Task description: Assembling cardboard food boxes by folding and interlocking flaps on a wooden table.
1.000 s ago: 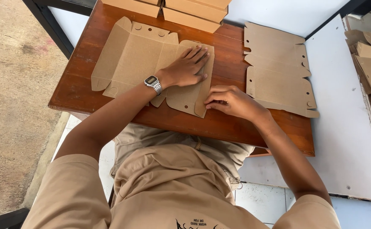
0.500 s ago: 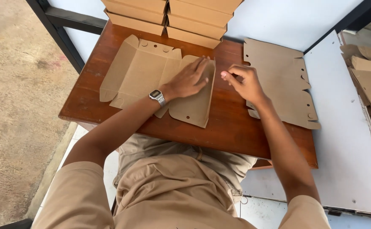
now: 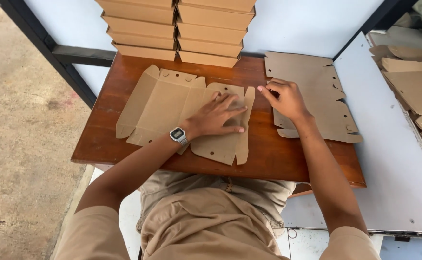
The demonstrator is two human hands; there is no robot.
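Brown cardboard box blank (image 3: 182, 108) lies unfolded on the wooden table (image 3: 269, 156), pinned by the left hand (image 3: 218, 115) with fingers spread flat, gripping nothing, while the right hand (image 3: 285, 98), fingers curled, touches the edge of a stack of flat blanks (image 3: 326, 103). Loosen that palm and I'd guess the sheet slides or creases crooked. Folded boxes (image 3: 177, 31) stand stacked against a pale wall (image 3: 297, 24), over concrete floor (image 3: 23, 144).

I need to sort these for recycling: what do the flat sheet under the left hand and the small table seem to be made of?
The flat sheet looks like brown cardboard, matte: uniform tan, die-cut flaps, punched holes and crease lines. The left hand presses flat on it. The table looks like wood with a glossy reddish-brown finish: grain streaks and a light sheen show, though it may be veneer.
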